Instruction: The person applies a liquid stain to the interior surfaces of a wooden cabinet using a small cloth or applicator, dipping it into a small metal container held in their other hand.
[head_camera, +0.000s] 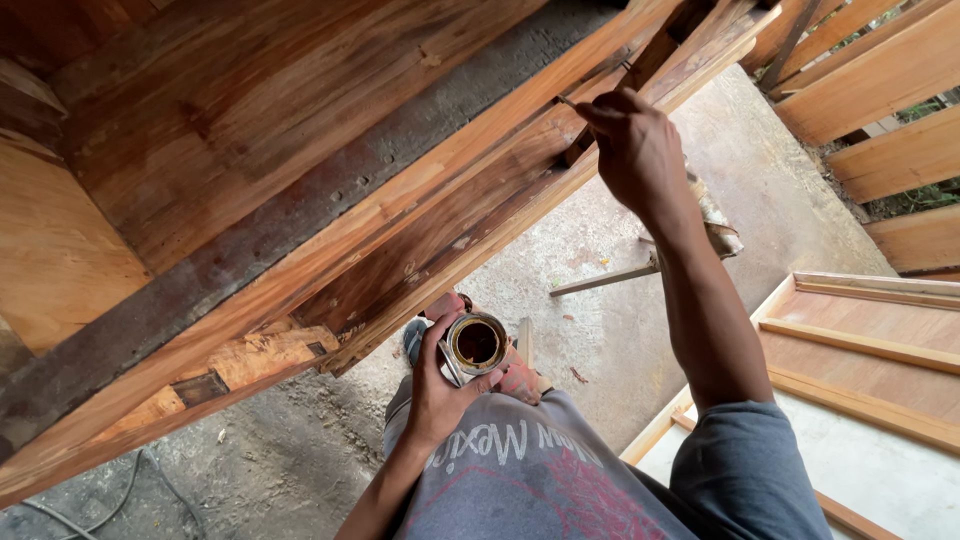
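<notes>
Here, left hand (437, 392) holding upright tin (476, 343), mouth facing up

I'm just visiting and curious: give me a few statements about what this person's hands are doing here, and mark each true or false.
1. The left hand holds a small open tin. True.
2. The tin is closed with a lid. False: it is open, dark liquid inside.
3. The right hand reaches up to the wooden frame. True.
4. The right hand rests on the concrete floor. False: it is raised against the wood.
</notes>
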